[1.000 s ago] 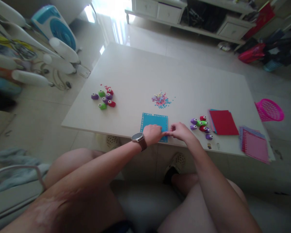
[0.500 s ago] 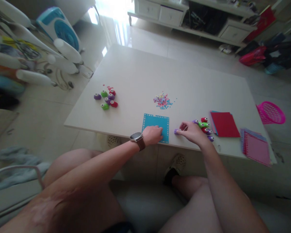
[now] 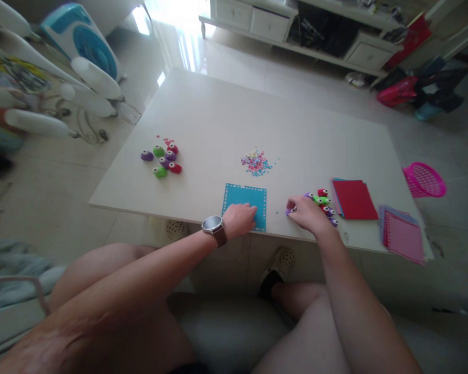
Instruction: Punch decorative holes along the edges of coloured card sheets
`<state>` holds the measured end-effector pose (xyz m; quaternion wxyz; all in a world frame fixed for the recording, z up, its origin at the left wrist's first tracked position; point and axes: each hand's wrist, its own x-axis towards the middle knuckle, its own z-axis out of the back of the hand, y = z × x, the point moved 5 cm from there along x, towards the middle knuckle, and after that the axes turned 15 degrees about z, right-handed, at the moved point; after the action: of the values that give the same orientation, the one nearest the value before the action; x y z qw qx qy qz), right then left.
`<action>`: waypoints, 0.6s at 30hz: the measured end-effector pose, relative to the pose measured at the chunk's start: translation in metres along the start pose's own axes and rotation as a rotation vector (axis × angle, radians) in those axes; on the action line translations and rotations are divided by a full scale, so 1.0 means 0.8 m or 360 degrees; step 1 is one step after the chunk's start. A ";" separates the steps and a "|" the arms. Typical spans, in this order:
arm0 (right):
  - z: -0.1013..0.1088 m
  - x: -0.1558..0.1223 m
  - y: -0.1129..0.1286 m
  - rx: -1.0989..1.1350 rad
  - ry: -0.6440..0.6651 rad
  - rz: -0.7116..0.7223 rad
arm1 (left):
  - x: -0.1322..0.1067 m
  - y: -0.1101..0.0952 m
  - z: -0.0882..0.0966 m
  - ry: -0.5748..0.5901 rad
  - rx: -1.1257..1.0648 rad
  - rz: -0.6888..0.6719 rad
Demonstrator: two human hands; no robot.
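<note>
A blue paper square (image 3: 245, 204) with punched holes along its edges lies at the near edge of the white table (image 3: 226, 114). My left hand (image 3: 239, 220), a watch on its wrist, rests on the sheet's near left corner with fingers curled. My right hand (image 3: 306, 214) is to the right of the sheet, fingers pinched on a small purple punch (image 3: 288, 211) that sits on the table. Just beyond that hand is a cluster of small coloured punches (image 3: 324, 201).
A second group of small punches (image 3: 161, 160) lies at the table's left. A heap of paper confetti (image 3: 256, 161) sits mid-table. Red sheets (image 3: 353, 199) and pink sheets (image 3: 403, 234) are stacked at the right. A pink basket (image 3: 424, 180) stands on the floor.
My right hand left the blue sheet's right edge and moved right with the purple punch, setting it beside the cluster. My left hand stays on the sheet.
</note>
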<state>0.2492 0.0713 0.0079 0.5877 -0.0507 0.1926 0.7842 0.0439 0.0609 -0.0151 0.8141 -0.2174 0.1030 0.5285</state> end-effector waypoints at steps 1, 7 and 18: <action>0.000 -0.001 -0.005 -0.0020 0.0006 -0.0008 | 0.000 0.000 0.000 -0.0004 -0.0001 -0.0001; -0.004 0.001 0.013 0.0150 0.0022 0.0195 | -0.001 0.000 0.000 -0.0019 -0.0004 -0.0009; -0.003 0.011 0.025 0.0441 -0.0189 0.0260 | 0.000 0.000 -0.002 -0.0044 -0.0004 -0.0042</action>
<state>0.2274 0.0734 0.0080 0.5336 0.0930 0.2672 0.7970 0.0437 0.0599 -0.0164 0.8221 -0.2124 0.0881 0.5208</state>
